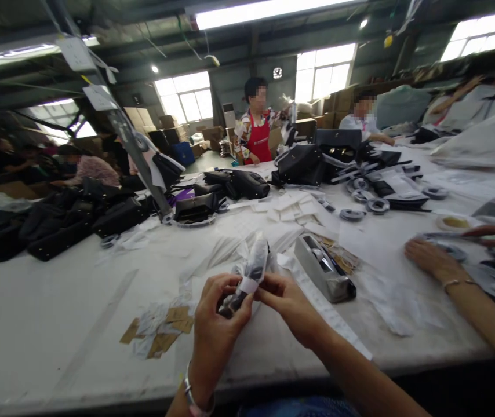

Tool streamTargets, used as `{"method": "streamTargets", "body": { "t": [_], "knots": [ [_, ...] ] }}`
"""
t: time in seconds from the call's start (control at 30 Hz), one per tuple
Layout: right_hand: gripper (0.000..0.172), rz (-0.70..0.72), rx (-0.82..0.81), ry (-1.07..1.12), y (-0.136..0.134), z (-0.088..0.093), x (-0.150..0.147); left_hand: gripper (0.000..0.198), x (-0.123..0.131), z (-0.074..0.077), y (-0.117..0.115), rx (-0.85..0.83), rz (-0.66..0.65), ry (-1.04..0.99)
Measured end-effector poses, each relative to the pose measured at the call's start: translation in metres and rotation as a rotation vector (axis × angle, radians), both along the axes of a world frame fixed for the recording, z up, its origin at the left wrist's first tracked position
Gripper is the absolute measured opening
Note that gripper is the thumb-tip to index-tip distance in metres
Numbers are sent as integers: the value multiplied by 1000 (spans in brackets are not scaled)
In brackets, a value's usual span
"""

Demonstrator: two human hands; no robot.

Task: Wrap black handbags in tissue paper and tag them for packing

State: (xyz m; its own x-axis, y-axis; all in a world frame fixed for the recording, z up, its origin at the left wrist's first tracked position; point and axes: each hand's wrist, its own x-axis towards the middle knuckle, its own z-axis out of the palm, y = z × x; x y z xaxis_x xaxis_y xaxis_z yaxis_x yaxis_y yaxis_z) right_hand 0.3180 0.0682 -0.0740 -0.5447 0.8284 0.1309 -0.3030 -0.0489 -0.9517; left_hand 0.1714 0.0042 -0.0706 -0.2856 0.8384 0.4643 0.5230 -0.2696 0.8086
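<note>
My left hand (pixel 218 327) is closed round a dark bag strap (pixel 257 260), coiled up and wrapped in clear film, with a white paper band (pixel 248 285) across it. My right hand (pixel 288 301) pinches the side of the band; its fingertips are partly hidden behind the bundle. Just beyond my right hand stands a grey tape dispenser (pixel 323 272). A long white printed strip (pixel 317 307) lies under my right forearm. To the left of my left hand are brown and clear small packets (pixel 164 330), loosely piled.
Black handbags (pixel 299 165) line the far side of the white table (pixel 77 324). Wrapped strap coils (pixel 378 205) lie at the right, near a co-worker's hands (pixel 434 258). A slanted metal post (pixel 138 156) rises at left. A person in a red apron (pixel 259 139) stands opposite.
</note>
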Motion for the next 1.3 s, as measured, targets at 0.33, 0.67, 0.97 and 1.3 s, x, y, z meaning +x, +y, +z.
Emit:
{"method": "streamTargets", "body": {
  "t": [0.33,0.67,0.97,1.3],
  "knots": [
    [30,-10,-409,152,-17,1,-11,31,13,2,-13,156,-28,115],
    [50,-54,-415,19,-13,-5,-8,29,-161,-84,-9,-185,468,-136],
    [35,-65,-453,54,-10,-5,-3,26,-327,-156,-7,-603,592,118],
    [33,-72,-456,-1,-10,-9,-1,26,-333,-161,31,-764,293,409]
  ]
}}
